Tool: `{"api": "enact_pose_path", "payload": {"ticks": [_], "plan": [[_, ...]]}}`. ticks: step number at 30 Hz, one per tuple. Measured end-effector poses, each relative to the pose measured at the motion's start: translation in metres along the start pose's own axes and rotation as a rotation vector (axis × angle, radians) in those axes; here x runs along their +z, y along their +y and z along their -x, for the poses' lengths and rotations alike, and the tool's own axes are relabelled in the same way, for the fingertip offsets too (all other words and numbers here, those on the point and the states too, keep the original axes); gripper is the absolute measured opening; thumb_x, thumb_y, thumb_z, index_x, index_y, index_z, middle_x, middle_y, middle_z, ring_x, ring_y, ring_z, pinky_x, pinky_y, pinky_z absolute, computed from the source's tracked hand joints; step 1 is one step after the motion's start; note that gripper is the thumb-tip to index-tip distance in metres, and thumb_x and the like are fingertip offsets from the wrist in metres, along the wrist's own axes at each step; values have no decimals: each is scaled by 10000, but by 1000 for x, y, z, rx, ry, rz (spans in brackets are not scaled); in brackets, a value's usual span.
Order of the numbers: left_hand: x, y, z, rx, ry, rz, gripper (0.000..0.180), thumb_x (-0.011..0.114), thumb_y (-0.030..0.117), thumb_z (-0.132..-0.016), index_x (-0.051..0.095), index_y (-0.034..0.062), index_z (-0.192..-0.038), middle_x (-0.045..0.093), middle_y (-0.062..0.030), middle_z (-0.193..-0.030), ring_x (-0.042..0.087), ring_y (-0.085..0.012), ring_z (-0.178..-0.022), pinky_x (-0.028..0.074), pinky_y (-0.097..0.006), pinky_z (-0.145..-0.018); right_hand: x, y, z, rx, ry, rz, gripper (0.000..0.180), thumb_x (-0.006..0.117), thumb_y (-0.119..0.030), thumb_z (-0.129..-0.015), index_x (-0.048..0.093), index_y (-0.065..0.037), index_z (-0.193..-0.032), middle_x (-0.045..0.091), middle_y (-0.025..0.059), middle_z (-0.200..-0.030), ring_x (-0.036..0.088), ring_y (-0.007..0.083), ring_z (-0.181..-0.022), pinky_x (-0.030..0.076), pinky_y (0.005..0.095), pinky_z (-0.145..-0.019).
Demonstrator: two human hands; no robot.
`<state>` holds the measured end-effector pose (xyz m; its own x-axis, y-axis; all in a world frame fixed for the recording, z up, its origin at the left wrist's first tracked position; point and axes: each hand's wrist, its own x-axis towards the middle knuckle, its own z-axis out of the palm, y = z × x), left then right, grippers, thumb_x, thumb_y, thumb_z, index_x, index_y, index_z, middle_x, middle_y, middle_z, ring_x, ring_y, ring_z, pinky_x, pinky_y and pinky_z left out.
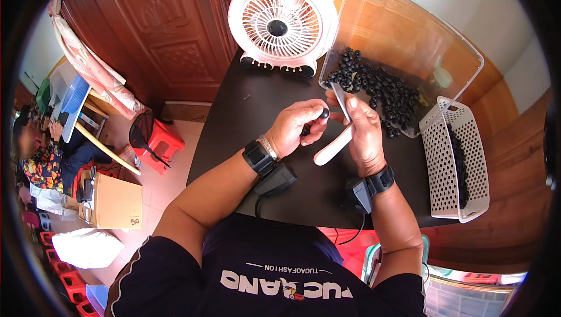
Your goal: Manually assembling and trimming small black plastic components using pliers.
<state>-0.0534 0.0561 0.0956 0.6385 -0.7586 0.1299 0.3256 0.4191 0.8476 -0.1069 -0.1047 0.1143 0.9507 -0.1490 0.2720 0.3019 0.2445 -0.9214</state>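
Note:
Over the dark table [234, 112], my left hand [292, 125] pinches a small black round piece [325, 113] between thumb and fingers. More dark bits show under its curled fingers, too small to make out. My right hand [365, 130] is closed around a knife with a pale handle [334, 147]; the metal blade points away from me, close to the left fingertips. Beyond the right hand, many black round pieces [380, 83] lie in a clear plastic box [461, 48]. Each wrist wears a black strap with a boxy device and a cable.
A white animal-shaped fan [277, 27] stands at the table's far edge. On the right is a white perforated basket [447, 171] holding black pieces. Off to the left are a red stool [163, 144], a cardboard box [117, 203] and another seated person [44, 165]. A brown door [152, 30] stands behind.

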Motion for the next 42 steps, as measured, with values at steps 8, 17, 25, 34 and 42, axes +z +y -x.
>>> {"api": "enact_pose_path", "payload": {"ticks": [8, 17, 25, 34, 42], "plan": [[9, 0, 2, -38, 33, 30, 294, 459, 294, -945, 500, 22, -844, 397, -20, -639, 383, -111, -496, 289, -227, -441, 3, 5, 4, 217, -207, -160, 336, 538, -269, -946, 622, 14, -1106, 632, 19, -829, 581, 108, -709, 496, 261, -710], [4, -5, 0, -32, -38, 62, 274, 429, 279, -953, 528, 27, -910, 403, -9, -649, 394, -104, -492, 274, -215, -424, -1, 16, 2, 235, -168, -238, 316, 547, -311, -936, 622, -14, -857, 645, 76, -728, 647, 183, -615, 560, 299, -600], [11, -7, 0, -22, 36, 129, 267, 463, 275, -937, 490, 46, -801, 421, -22, -637, 389, -118, -487, 300, -231, -444, 6, 5, 6, 337, -166, -312, 357, 541, -320, -938, 625, 23, -991, 632, 70, -715, 646, 173, -628, 576, 298, -603], [22, -8, 1, 6, 117, 172, 286, 452, 289, -944, 476, 51, -788, 404, -29, -635, 384, -119, -491, 303, -231, -438, 2, 13, 2, 280, -207, -271, 447, 567, -359, -916, 599, 47, -1099, 629, 66, -782, 622, 130, -618, 593, 305, -564], [25, -12, 2, 67, 166, 51, 294, 434, 279, -948, 470, 59, -757, 408, -16, -660, 397, -104, -529, 315, -224, -454, 7, 6, 6, 244, -232, -149, 427, 559, -354, -922, 614, 30, -1100, 631, 70, -834, 606, 116, -650, 589, 279, -586]]}}
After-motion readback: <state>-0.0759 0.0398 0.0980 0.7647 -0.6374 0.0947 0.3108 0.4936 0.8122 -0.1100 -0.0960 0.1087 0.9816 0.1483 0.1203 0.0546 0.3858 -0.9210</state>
